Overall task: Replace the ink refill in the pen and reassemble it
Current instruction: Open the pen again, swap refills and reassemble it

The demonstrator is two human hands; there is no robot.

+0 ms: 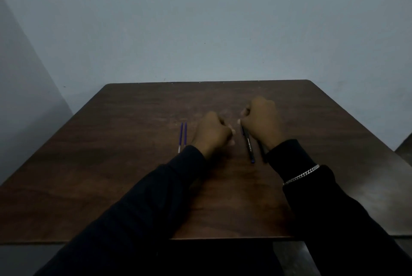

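Note:
A dark pen [248, 144] with white lettering slants from my right hand [260, 122] down toward me, its blue end near the table. My right hand is closed around the pen's upper end. My left hand [211, 134] rests just left of it as a fist, fingers curled; whether a small part sits in it is hidden. Two thin blue ink refills [182, 136] lie side by side on the brown wooden table [124, 164], left of my left hand and apart from it. Both arms wear dark sleeves.
A silver chain bracelet [301, 174] sits over my right sleeve. The table's far edge meets a pale wall [200, 30]. The scene is dim.

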